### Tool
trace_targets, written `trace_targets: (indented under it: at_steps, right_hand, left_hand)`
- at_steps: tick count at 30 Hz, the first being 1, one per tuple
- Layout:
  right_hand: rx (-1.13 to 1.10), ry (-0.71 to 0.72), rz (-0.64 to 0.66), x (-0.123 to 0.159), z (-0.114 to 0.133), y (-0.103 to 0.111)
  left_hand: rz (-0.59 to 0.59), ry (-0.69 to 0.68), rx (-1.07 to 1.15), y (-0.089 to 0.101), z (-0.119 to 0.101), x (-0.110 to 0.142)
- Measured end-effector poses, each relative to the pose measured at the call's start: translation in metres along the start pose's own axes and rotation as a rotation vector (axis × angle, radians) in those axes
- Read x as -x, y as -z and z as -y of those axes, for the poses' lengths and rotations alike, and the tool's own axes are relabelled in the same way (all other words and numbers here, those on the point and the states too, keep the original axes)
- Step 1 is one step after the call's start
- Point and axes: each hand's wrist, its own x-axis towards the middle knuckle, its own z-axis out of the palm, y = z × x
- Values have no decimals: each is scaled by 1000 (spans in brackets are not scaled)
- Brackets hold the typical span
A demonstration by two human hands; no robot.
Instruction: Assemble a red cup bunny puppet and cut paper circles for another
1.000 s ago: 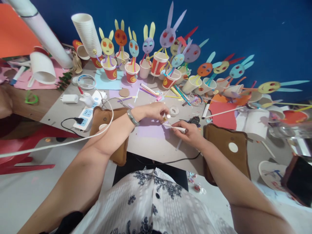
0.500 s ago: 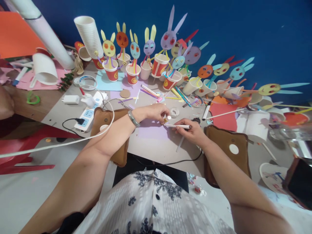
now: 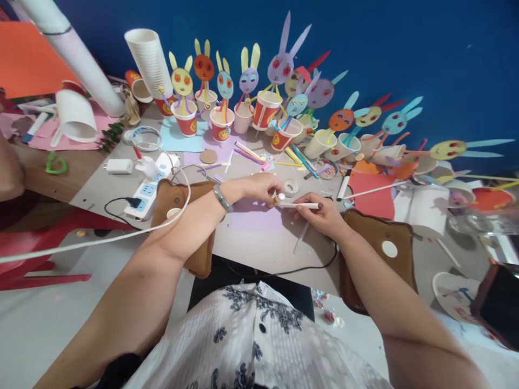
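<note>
My right hand [image 3: 322, 217] is closed around a white marker [image 3: 302, 205], held nearly level with its tip pointing left. The fingers of my left hand [image 3: 265, 189] pinch a small piece with a white round end [image 3: 281, 197] and a yellowish part; its kind is too small to make out. The marker's tip meets or nearly meets that piece. Below both hands, a purple paper sheet [image 3: 257, 220] lies flat on the table. Just beyond the fingers is a roll of clear tape [image 3: 291, 187].
Paper cups with paper rabbit figures [image 3: 222, 127] line the back by a blue wall. A power strip [image 3: 152, 186] with a white cable is at left. Brown cushions [image 3: 377, 254] lie near both forearms. Loose pens and strips [image 3: 298, 156] are scattered ahead. Part of another person shows at far left.
The marker has turned slightly closer to level, and my right hand has shifted a little. My left hand stays almost still, pinching the small piece. The green object at far left looks slightly changed.
</note>
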Motion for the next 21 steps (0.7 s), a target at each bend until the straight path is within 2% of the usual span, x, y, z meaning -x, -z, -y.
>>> trace_targets:
  at_steps: [11, 17, 21]
  right_hand:
    - [-201, -151, -142, -20, 0, 1]
    - [-200, -177, -116, -51, 0, -3]
    - [-135, -139, -30, -70, 1, -3]
  left_hand:
    - [-19, -33, -87, 2, 2, -1]
    - [-1, 2, -66, 3, -3, 2]
    - [-18, 9, -86, 3, -7, 4]
